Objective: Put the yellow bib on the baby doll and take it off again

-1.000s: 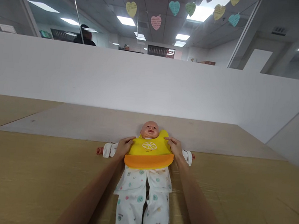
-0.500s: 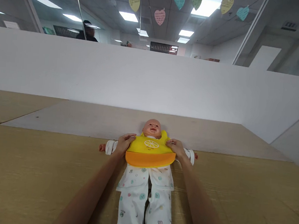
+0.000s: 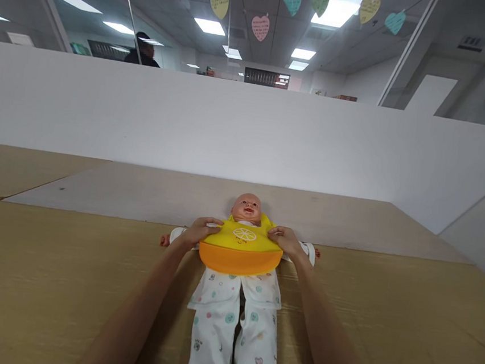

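A baby doll in white patterned clothes lies on its back, its head toward the wall and its arms spread. Over its chest is a yellow bib with a white citrus-slice print and an orange pocket along the bottom. My left hand grips the bib's upper left edge, thumb and fingers closed on it. At the upper right edge, my right hand pinches the bib in the same way. The bib's neck strap is mostly hidden behind the doll's neck.
The doll rests on a tan surface, its head over a greyish board. Behind stands a white low wall with glass above it. Heart-shaped notes hang on the glass, and a person is visible beyond.
The bib has shifted slightly left and down, with both hands still on it. My left hand has turned a little, its fingers lying further over the bib's edge.
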{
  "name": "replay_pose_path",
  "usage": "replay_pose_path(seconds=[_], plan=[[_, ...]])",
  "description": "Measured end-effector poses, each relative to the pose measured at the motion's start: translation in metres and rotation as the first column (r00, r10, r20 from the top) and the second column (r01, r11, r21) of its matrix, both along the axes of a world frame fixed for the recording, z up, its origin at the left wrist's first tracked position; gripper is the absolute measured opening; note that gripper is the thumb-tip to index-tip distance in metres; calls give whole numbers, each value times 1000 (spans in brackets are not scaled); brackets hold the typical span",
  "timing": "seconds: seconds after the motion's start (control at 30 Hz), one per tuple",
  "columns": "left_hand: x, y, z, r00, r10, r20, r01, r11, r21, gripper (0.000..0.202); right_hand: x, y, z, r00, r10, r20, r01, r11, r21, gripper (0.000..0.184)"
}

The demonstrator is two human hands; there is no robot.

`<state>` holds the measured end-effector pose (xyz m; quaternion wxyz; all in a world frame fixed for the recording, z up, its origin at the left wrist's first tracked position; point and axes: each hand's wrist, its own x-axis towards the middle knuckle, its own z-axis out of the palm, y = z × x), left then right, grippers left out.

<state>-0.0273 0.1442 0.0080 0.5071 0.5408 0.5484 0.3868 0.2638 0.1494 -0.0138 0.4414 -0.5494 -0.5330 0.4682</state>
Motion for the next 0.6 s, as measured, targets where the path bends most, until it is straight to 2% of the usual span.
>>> replay_pose_path(seconds=[0.07,0.33,0.6], plan=[[-2,-1,1,1000,-12,-15,11,999,-32,40,1,0,1,1000,7,17,-7,1000,-8,18],[3,-13,11,994,111,-8,-111,993,-32,36,4,4,-2,996,-36,87,34,999,26,18],[1,-15,10,996,69,61,-66,997,-42,34,7,4,3,990,-101,95,96,994,54,17]])
